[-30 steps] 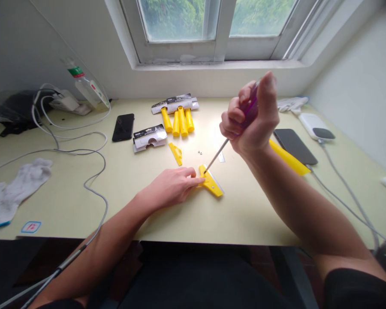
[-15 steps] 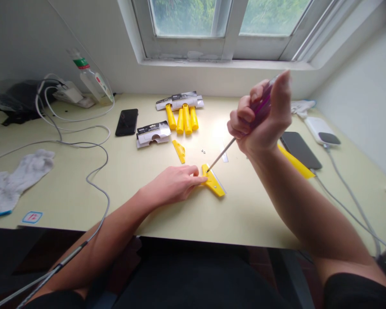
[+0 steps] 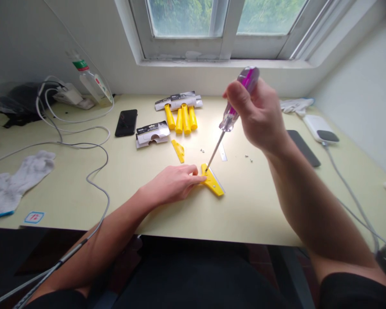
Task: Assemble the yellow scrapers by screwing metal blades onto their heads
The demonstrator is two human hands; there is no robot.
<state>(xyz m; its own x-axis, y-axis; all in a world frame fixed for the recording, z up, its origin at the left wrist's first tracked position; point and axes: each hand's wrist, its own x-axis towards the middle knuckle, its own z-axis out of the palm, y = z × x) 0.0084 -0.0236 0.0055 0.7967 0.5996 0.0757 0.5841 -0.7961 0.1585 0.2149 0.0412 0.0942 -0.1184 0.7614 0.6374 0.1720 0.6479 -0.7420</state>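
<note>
My left hand is closed on the near-left part of a yellow scraper head and holds it against the table, the index finger lying on top. A thin metal blade shows along the head's right edge, and a screw sits near its lower end. My right hand grips the clear and purple handle of a screwdriver. The shaft slants down to the left, and its tip meets the upper screw spot on the scraper head. Beyond my left hand lies a loose yellow scraper piece.
Small nuts, a loose blade and small screws lie around the work. Further back are yellow handles, cardboard packaging and a phone. Gloves, a bottle and cables are at left; a dark device is at right.
My right hand has rotated at the wrist and shifted left, uncovering more of the screwdriver handle. The tip stays on the scraper head. My left hand keeps its place.
</note>
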